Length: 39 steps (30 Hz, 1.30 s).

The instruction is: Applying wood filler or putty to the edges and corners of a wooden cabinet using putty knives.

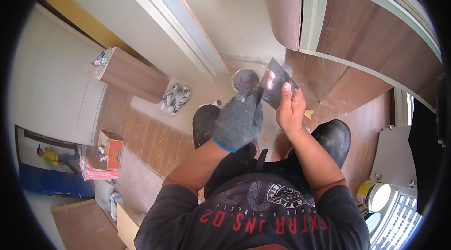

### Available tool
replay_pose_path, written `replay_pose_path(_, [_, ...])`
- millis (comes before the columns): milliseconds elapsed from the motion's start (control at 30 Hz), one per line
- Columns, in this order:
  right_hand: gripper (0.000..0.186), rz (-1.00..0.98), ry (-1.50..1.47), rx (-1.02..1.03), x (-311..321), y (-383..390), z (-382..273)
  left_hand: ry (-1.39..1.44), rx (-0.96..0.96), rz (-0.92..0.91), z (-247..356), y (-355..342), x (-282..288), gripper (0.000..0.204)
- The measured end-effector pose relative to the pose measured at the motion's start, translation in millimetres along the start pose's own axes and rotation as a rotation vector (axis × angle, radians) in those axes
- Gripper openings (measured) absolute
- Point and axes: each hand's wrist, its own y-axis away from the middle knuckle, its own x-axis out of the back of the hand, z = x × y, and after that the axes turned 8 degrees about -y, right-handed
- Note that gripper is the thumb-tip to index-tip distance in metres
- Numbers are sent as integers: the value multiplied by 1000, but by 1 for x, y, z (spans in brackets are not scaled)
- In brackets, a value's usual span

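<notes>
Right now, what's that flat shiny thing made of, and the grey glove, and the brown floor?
Flat shiny thing: probably metal, smooth and polished, because it shows mirror-like reflections.
Grey glove: seems to be fabric, perhaps coated; its surface is dull and bendy-looking, with pale specks.
Brown floor: looks like wood, since plank lines show, but wood-look laminate is possible too.

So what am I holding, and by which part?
A flat metal blade: your bare right hand holds it near its right edge. What your gloved left hand grips is hidden.
</notes>
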Motion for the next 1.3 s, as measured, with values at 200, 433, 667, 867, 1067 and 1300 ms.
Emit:
replay_pose_path(200, [35, -1, 3, -34, 3, 0, 0, -27, -81, 72, -2, -1, -4, 39])
replay_pose_path(433, [35, 13, 45, -48, 5, -2, 0, 2, -42, -37, 1, -3, -7, 39])
replay_pose_path(667, [36, 0, 90, -76, 6, -3, -3, -1, -64, -18, -3, -1, -6, 40])
replay_pose_path(867, [38, -4, -6, -224, 11, -9, 2, -56, -266, 192, -30, -7, -5, 41])
replay_pose_path(1067, [36, -7, -873, -737, 11, -20, 3, -140, -259, 214, -36, -8, -7, 48])
replay_pose_path(1300, [38, -92, -968, -757, 17, -21, 3, -266, -304, 273, -62, 1, -23, 54])
